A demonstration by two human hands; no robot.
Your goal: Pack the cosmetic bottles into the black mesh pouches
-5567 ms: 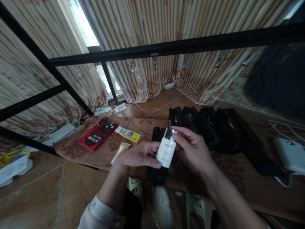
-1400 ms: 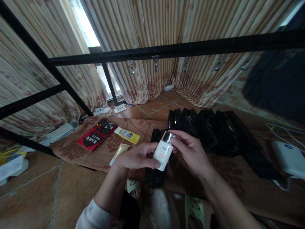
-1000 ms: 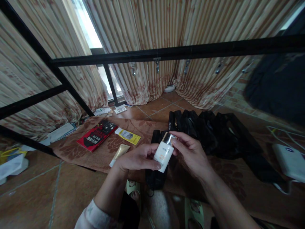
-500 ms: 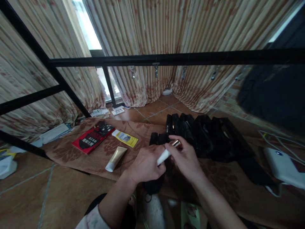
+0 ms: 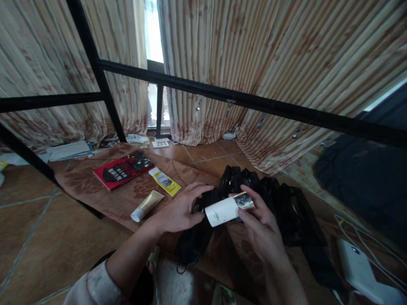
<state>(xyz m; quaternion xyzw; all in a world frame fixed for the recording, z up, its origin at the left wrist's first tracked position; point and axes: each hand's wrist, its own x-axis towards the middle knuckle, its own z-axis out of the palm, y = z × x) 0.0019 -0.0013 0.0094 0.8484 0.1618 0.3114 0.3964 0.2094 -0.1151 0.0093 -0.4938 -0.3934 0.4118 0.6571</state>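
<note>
My right hand (image 5: 262, 218) grips a white bottle (image 5: 221, 212) by its shiny metallic cap, and the bottle lies nearly level with its base toward the left. Just left of that base, my left hand (image 5: 182, 207) has its fingers apart and holds nothing. Beneath both hands is a long black pouch (image 5: 195, 243) with a ring at its near end. Several black bags (image 5: 263, 186) stand in a row behind my right hand. A gold tube with a white cap (image 5: 147, 206) rests left of my left hand, and a yellow and white packet (image 5: 165, 181) lies beyond it.
A red and black book (image 5: 123, 170) lies on the brown patterned cloth (image 5: 104, 203). A white device (image 5: 362, 262) with cables sits at the right. Black metal rails (image 5: 190, 87) cross in front of the striped curtains (image 5: 203, 38). Papers (image 5: 70, 150) lie at the left.
My left hand has let go of the white bottle and opened. My right hand now holds it alone, turned to show its printed side. The view has tilted and shifted.
</note>
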